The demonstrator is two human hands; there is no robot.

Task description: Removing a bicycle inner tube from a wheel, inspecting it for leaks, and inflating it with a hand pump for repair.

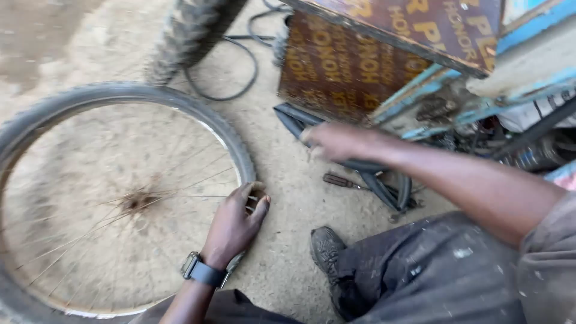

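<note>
Fingers of my left hand (235, 223) are gripping the tyre (231, 135). I'm reaching my blurred, seemingly open right hand (336, 141) toward the black rubber strips (384, 180); steadying the wheel (120, 201) firmly helps.

Daylight falls on a sandy dirt floor (288, 180), where a brown lettered wooden box (342, 66) leans by a blue-painted wooden frame (528, 30) and black cables (240, 66) trail across the ground.

Right hand (336, 141) motion-blurred — fingers indistinct, bicycle wheel (120, 198) cut off at left and bottom edges, spokes smeared
</note>
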